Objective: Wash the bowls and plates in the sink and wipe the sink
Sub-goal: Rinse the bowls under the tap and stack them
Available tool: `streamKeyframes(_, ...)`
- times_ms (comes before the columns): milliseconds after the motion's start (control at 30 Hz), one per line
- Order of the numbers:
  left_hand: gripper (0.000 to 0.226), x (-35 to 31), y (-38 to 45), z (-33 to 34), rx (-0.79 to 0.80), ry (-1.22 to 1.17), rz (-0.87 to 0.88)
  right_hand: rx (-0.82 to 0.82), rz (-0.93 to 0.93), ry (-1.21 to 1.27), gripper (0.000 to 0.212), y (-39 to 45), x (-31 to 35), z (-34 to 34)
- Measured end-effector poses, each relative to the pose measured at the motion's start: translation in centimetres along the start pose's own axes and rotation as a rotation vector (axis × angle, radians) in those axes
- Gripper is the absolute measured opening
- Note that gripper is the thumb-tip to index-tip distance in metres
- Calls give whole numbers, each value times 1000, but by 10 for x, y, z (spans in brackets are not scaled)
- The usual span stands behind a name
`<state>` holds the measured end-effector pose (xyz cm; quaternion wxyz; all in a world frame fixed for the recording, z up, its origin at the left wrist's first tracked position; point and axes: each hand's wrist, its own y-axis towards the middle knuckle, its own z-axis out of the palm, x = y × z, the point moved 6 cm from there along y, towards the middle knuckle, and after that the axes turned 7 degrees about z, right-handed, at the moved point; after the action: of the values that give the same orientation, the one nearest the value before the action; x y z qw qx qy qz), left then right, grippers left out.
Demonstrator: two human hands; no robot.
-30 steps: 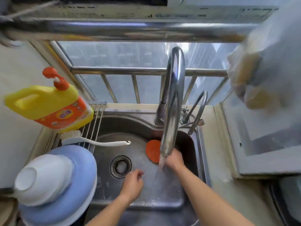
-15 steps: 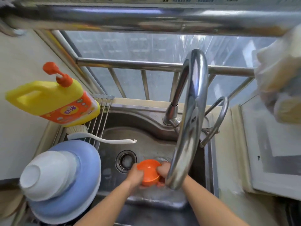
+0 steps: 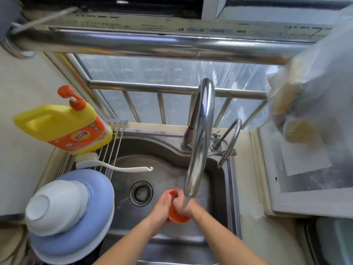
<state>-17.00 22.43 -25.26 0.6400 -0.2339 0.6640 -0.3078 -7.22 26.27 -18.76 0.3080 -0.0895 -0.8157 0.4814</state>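
Both hands held a small orange bowl (image 3: 176, 217) over the sink (image 3: 215, 180), directly under the tap (image 3: 200, 134), with water running onto them. The left hand (image 3: 161, 209) was curled round the bowl's left side, thumb over the rim. The right hand (image 3: 181, 204) was curled against the bowl's inner face, seemingly rubbing it; whether it gripped a cloth could not be told.

Left of the tap, on the rack (image 3: 114, 142) beside the basin: white bowls (image 3: 55, 205) stacked upside down on blue plates (image 3: 76, 236). Behind them lay a white brush (image 3: 107, 165) and a yellow soap bottle (image 3: 63, 127).

Judgement: most of the dishes looked washed and stacked. The orange bowl appeared to be the last item, as nothing else showed in the basin round the drain (image 3: 141, 194). Rinsing and racking it remained, then wiping the sink, which looked not yet begun.
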Motion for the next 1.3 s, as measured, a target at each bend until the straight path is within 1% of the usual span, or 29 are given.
streamKeyframes(67,29,-2,0,-5,-56,-24,29,14,-11,37,36,6,-1,16)
streamKeyframes(133,26,-4,1,-3,-57,-17,71,92,-23,-17,44,11,-7,28)
streamKeyframes(167,26,-7,-1,0,-45,-7,99,85,-20,-79,41,13,-10,27)
streamKeyframes(200,26,-9,-2,3,-35,-6,115,22,29,-82,36,13,-13,23)
streamKeyframes(233,25,-9,-3,6,-36,-22,113,-88,59,-27,39,17,-18,17)
streamKeyframes(267,26,-8,-2,8,-31,-30,97,-220,56,18,53,23,-22,12)
streamKeyframes(300,27,-8,-3,9,-28,-39,74,-246,-14,20,71,23,-19,13)
streamKeyframes(333,28,-8,-4,8,-30,-47,45,-198,-102,23,80,32,-19,23)
streamKeyframes(367,29,-7,-2,4,-42,-64,24,-122,-136,24,78,43,-24,34)
streamKeyframes(400,28,-5,0,0,-53,-77,19,-7,-112,21,68,43,-25,39)
streamKeyframes(467,28,-6,0,-4,-40,-67,45,118,-114,-123,41,38,-25,41)
streamKeyframes(500,28,-7,1,-4,-18,-32,77,111,-140,-211,35,36,-24,39)
streamKeyframes(533,28,-9,2,-3,6,7,119,30,-130,-268,36,42,-26,35)
streamKeyframes(600,29,-9,6,2,45,55,148,-158,-77,-202,48,42,-28,23)
streamKeyframes(633,33,-7,9,2,42,59,113,-208,-137,-144,53,39,-23,20)
streamKeyframes(700,48,1,16,-4,9,33,-32,-182,-290,-76,55,37,-17,27)
streamKeyframes(733,57,7,19,-11,-25,17,-120,-168,-325,-20,56,33,-19,29)
streamKeyframes(767,62,13,20,-18,-77,-20,-226,-165,-324,29,63,30,-23,29)
streamKeyframes(833,63,21,22,-27,-142,-109,-388,-183,-333,50,74,21,-27,25)
streamKeyframes(867,62,23,20,-29,-158,-101,-418,-194,-345,53,69,14,-25,23)
streamKeyframes(933,72,25,17,-22,-126,-61,-433,-244,-296,141,48,15,-31,23)
streamKeyframes(967,81,25,18,-17,-114,0,-399,-279,-242,208,41,20,-36,21)
streamKeyframes(1033,87,26,22,-13,-111,254,-214,-334,-123,345,40,31,-47,21)
streamKeyframes(1100,81,15,16,-4,-50,522,49,-327,-16,497,43,43,-59,27)
streamKeyframes(1133,74,14,10,4,-2,605,130,-307,46,572,43,51,-68,33)
streamKeyframes(1200,59,14,-6,17,49,608,211,-256,203,774,39,70,-89,48)
streamKeyframes(1233,59,15,-13,19,64,617,259,-227,288,897,37,80,-102,58)
streamKeyframes(1267,65,19,-17,20,89,665,324,-199,357,1006,36,83,-110,65)
streamKeyframes(1300,70,21,-21,20,123,714,339,-154,399,1091,34,87,-117,72)
